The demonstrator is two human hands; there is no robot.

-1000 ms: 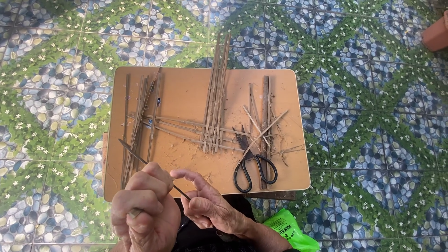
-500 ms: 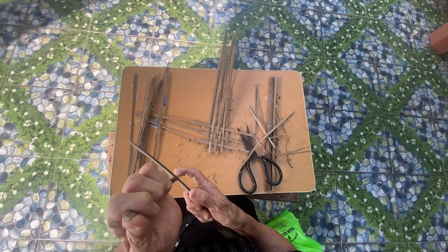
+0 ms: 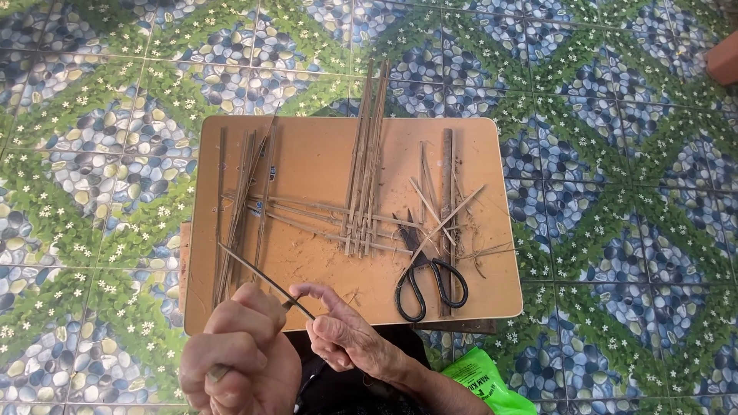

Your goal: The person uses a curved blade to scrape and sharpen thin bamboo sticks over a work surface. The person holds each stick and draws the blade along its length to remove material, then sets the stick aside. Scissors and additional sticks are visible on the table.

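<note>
Two bare hands are working at the bottom of the view, seen from above, and we are looking down on them over a tan board lying on a floor of green and blue pebble-patterned tiles. Our left hand is clenching into a loose fist around a thin dark strip, which is slanting up and to the left over the board's near edge. Our right hand is pinching the same strip between thumb and forefinger, just beside the left hand.

On the board, several loose strips are lying lengthwise at the left. Near the middle, a bundle of upright strips is crossing a few sideways ones, forming a small woven patch. To the right, black-handled scissors are resting among crossed slivers, beside a straight stick. Part of a bright green bag is showing at the bottom right, off the board.
</note>
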